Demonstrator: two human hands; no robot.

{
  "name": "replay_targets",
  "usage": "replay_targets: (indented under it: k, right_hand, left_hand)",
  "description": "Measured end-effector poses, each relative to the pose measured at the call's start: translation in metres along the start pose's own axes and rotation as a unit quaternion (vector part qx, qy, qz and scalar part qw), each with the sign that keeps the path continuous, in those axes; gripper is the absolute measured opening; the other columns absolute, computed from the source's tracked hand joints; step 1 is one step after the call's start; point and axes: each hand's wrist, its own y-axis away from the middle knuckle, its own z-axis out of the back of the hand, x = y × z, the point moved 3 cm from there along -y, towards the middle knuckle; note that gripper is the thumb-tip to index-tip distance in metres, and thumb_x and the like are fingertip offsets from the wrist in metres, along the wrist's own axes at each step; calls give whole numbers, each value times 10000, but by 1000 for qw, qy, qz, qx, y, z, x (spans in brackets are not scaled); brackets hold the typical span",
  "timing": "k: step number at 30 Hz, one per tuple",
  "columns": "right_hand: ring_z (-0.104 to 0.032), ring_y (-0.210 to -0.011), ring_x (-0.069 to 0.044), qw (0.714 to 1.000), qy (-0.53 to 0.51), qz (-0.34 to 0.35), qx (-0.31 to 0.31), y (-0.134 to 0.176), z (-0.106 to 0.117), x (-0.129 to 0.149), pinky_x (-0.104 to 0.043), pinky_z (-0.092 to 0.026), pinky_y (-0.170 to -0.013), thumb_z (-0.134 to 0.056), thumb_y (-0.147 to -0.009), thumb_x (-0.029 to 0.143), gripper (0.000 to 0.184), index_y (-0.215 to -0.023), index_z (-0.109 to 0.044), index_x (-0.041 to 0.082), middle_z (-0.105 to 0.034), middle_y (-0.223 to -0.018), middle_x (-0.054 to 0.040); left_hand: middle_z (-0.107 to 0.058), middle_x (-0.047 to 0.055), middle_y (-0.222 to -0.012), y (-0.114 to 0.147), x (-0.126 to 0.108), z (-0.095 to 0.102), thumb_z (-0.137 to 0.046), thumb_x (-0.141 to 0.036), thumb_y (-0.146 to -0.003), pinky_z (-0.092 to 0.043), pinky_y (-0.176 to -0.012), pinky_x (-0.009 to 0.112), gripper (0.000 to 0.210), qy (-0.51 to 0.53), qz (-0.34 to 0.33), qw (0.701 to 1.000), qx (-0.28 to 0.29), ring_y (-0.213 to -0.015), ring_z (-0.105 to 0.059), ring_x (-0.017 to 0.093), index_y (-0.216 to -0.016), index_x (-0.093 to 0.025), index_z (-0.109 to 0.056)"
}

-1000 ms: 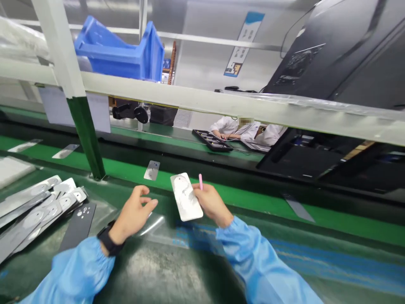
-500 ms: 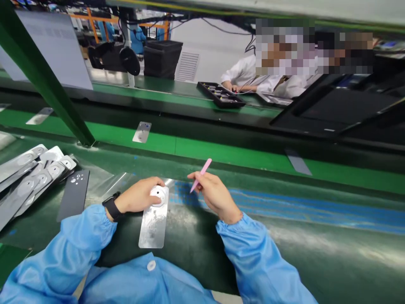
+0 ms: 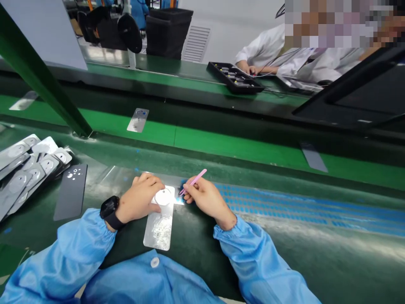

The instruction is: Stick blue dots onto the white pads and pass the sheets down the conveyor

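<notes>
A silver phone back cover with a round camera area lies in front of me. My left hand grips it at the upper left, thumb on its left edge and fingers over the top. Pink tweezers are pinched in my right hand, tips pointing down and left. Those tips are at the left end of a clear strip with rows of blue dots, close beside the cover. Whether they grip a dot is too small to tell.
Several silver covers are piled at the left, with a dark grey cover alongside. More covers lie on the green belt ahead. A green post rises at the left. Across the belt, a person in white works near a black tray.
My right hand has moved left and the tweezers have tilted lower, bringing their tips beside the cover. My left hand still holds the cover, its fingers shifted slightly. The view has tipped down.
</notes>
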Motion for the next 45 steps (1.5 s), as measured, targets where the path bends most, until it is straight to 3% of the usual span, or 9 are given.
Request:
replay_targets:
  k: [16,27,36,45]
  right_hand:
    - [-594,-472,-120,1000,23,-9,18,-1,0,1,-221,-488,-456,-606,-763,335,164,-742,-562,178,-649,-601,-17]
    - [-539,-454,-112,998,-49,18,27,5,1,13,-220,-440,-444,-621,-742,551,387,-677,-550,177,-604,-523,-11]
    - [-545,-431,-104,999,34,-6,36,-9,-28,24,-200,-426,-418,-538,-820,342,200,-705,-545,179,-606,-543,6]
    - [-544,-414,-97,998,34,-30,41,-12,-28,20,-185,-429,-405,-533,-842,265,185,-682,-553,175,-601,-522,13]
  left_hand:
    - [-594,41,-1182,4,5,-6,-835,-256,-656,-375,-940,417,516,-1,-3,1000,-11,-1126,-470,260,-1085,-213,-551]
    - [-599,38,-1183,5,2,-5,-844,-277,-648,-379,-942,415,507,1,3,1000,-9,-1121,-472,260,-1062,-198,-561]
    - [-600,37,-1171,5,0,-5,-836,-280,-659,-390,-901,409,489,-5,2,1000,-7,-1111,-477,264,-1044,-193,-547]
    - [-593,37,-1196,4,-3,-2,-819,-275,-685,-387,-909,410,479,-13,7,1000,15,-1141,-462,267,-1071,-200,-547]
